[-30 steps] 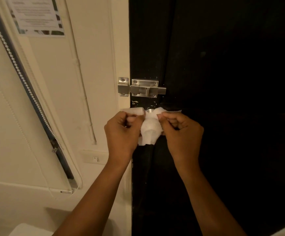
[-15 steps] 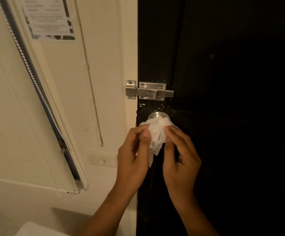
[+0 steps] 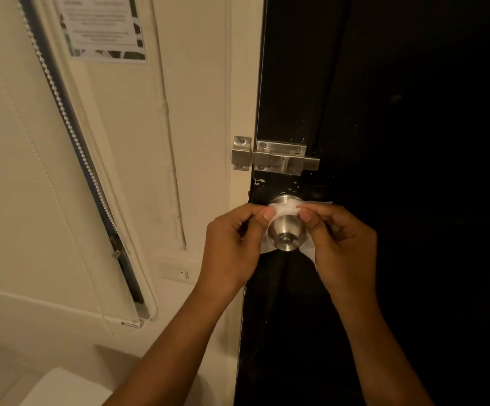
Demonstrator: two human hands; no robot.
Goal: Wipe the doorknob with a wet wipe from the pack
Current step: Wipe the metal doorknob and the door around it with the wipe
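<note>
So the doorknob [image 3: 286,234] sat a bit right of the middle of the frame, a brushed-metal round one with a little keyhole dot in its face, mounted on the black door [image 3: 399,142] that filled the whole right half. Its front was bare and facing the camera. The wet wipe [image 3: 284,208] was looped behind it, around the neck, with a white strip running over the top of the knob and more of it peeking out at the lower left and lower right.

The left hand [image 3: 233,247] was just left of the knob, fingers curled in, thumb and forefinger pinching the left end of the wipe right up by the top of the knob. The right hand [image 3: 345,244] mirrored it on the other side, also curled, pinching the right end, with a tail of wipe hanging down past its palm. Both thumbs nearly met above the knob, only the strip of wipe between them.

Just above the knob was a silver slide bolt [image 3: 279,156], crossing from the door to the cream door frame [image 3: 241,83]. Further left, a light switch [image 3: 179,272] on the wall, a roller blind [image 3: 18,171] with its bead chain [image 3: 71,130] running diagonally, and a printed notice [image 3: 103,27] stuck at the upper left of the frame. Couldn't read the text on it, too blurry. No pack of wipes in shot.
</note>
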